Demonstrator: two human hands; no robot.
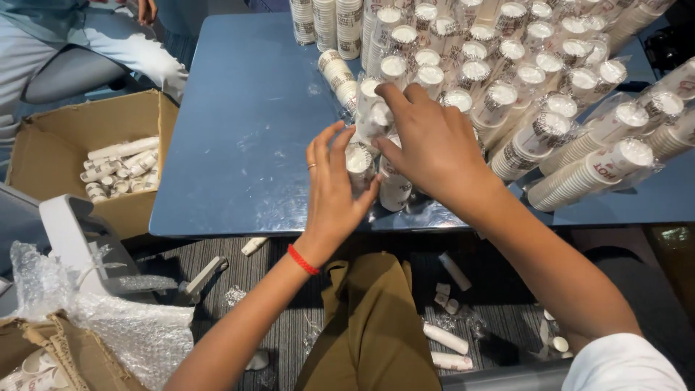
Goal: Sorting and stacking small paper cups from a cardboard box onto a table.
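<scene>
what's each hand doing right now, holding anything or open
Left hand: fingers curled around a stack of paper cups, grip closed on it.
Right hand: closed over a plastic-wrapped cup sleeve.

This looks like a packing or stockroom workspace, not a home. Sleeves of stacked paper cups (579,174) in clear plastic wrap crowd the far half of a blue table (239,130), dozens of them lying side by side. On the left, an open cardboard box (51,145) holds more rolled cup stacks. Bubble wrap (130,326) spills over another carton below. Loose cup stacks (445,339) litter the grey ribbed floor (289,340). Another person (87,43) sits at upper left.
</scene>
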